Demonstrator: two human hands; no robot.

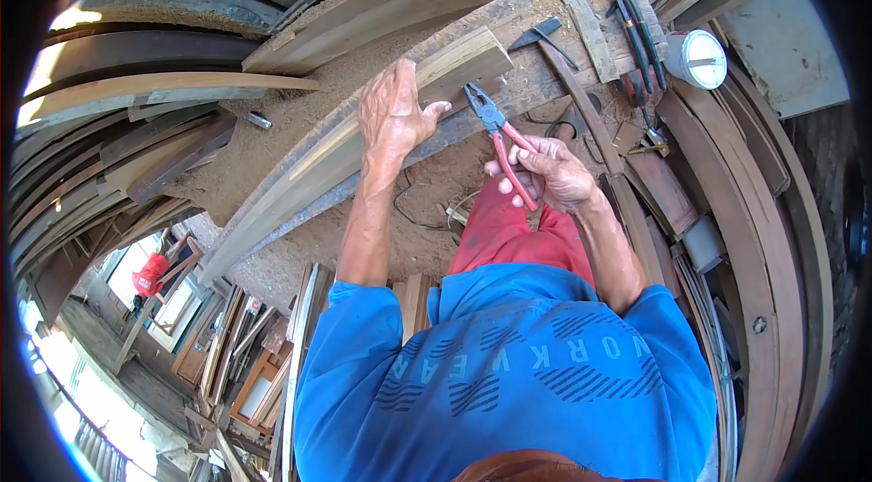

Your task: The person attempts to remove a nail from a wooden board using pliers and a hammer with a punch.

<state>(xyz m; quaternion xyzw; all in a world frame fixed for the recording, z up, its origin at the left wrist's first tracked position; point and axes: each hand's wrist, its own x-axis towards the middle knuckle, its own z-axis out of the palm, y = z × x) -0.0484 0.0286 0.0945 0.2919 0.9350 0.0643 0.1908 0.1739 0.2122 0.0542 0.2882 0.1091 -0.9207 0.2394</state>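
My left hand (392, 112) lies on a long wooden board (463, 64), fingers stretched over its top and thumb out to the right. The board runs along the workbench from the lower left to a cut end at the upper right. In my right hand (556, 175) is a pair of pliers (495, 123) with red handles. Their dark jaws point up at the board's near edge, close to its end, and appear slightly apart. Whether the jaws touch the wood I cannot tell. A dark metal tool like a hammer head (536, 33) lies just past the board's end.
A long-handled black tool (633, 23) rests at the bench's right end, near a white bucket (703, 59). A thicker plank (372, 5) stands behind the board. Stacked timber lines both sides. Sawdust covers the ground (431, 187). A person in red (151, 275) is far left.
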